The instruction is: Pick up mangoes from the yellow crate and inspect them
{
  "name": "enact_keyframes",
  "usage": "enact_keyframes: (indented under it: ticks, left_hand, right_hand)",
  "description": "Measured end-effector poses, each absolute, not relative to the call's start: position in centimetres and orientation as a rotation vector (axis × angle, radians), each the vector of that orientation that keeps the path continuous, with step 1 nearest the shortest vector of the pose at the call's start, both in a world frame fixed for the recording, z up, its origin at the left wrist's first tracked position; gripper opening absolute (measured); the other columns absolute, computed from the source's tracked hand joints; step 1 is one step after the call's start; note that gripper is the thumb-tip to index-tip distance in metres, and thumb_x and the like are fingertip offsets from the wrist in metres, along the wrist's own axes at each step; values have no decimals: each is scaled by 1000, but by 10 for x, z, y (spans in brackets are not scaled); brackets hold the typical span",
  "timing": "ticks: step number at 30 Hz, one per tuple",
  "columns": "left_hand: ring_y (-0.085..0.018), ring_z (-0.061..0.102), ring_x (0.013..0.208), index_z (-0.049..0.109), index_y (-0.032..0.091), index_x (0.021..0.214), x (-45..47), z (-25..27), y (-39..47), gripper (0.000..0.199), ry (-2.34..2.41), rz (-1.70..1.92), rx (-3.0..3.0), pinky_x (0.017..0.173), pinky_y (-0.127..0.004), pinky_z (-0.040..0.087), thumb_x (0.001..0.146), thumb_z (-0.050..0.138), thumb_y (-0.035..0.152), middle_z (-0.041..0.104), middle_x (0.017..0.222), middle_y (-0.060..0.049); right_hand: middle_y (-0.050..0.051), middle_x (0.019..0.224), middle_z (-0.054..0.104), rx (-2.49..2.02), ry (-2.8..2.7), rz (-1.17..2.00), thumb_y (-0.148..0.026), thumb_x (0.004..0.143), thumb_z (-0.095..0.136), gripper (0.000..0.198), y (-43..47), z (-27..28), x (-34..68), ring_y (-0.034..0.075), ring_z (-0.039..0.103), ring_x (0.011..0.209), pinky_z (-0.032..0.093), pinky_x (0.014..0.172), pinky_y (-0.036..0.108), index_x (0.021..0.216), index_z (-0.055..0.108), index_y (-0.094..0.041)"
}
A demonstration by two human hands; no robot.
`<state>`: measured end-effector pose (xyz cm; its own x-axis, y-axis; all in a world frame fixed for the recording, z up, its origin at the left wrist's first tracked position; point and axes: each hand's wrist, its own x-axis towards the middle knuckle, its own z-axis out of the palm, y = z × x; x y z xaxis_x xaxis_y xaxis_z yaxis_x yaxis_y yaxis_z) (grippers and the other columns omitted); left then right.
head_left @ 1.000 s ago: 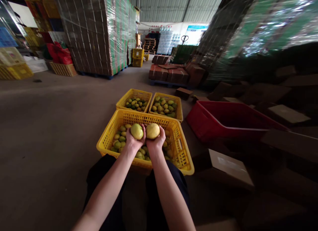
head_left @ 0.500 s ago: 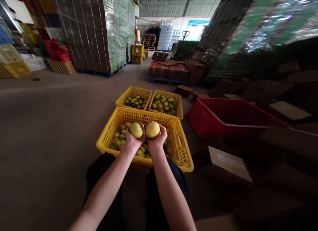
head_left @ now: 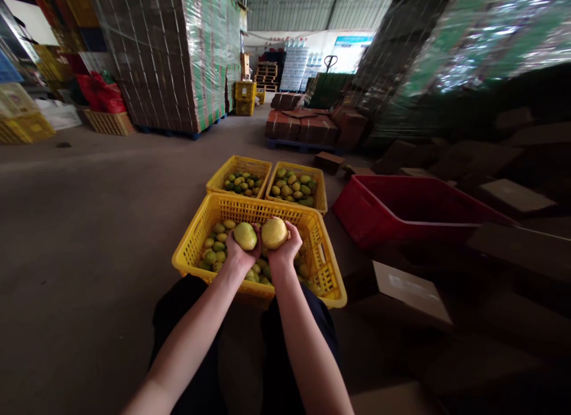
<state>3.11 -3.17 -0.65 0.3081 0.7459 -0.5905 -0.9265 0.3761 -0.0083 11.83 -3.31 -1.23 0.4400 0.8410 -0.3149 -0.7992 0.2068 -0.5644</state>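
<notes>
My left hand (head_left: 241, 254) is wrapped round a greenish-yellow mango (head_left: 245, 235), its palm turned up. Close beside it, my right hand (head_left: 285, 251) holds a yellower mango (head_left: 273, 233) with the thumb along its right side. Both fruits are raised over a large yellow slatted crate (head_left: 329, 278), with a small gap between them. Inside the crate lie several green and yellow mangoes (head_left: 218, 247), partly hidden by my hands and wrists. The crate stands at my knees.
Two smaller yellow crates of mangoes (head_left: 238, 183) (head_left: 292, 186) touch its far side. To the right are a red tub (head_left: 363, 216) and cardboard boxes (head_left: 410, 293). Wrapped pallet stacks (head_left: 151, 58) rise behind on the left and right. Bare concrete floor (head_left: 89, 236) stretches left.
Both hands stay almost where they were, each keeping its mango. The left mango seems slightly turned, and the whole view has shifted very little.
</notes>
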Motion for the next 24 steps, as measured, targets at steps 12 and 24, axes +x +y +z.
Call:
enact_keyframes:
  ticks: [12,24]
  left_hand:
    - [-17,66,57,65,15,101,27,-4,-30,37,561,1184,-295,50,-26,55,93,38,37,66,68,-5]
    - [-20,69,65,63,13,105,6,5,-21,32,661,1104,-92,50,-25,58,92,42,33,67,73,-9]
  right_hand:
    - [-4,59,65,-776,22,1322,-29,71,55,8,-29,-19,125,15,64,54,56,55,27,74,58,-21]
    - [2,64,69,-774,-34,1488,-28,82,53,10,-32,-13,126,18,67,58,58,51,30,85,58,-20]
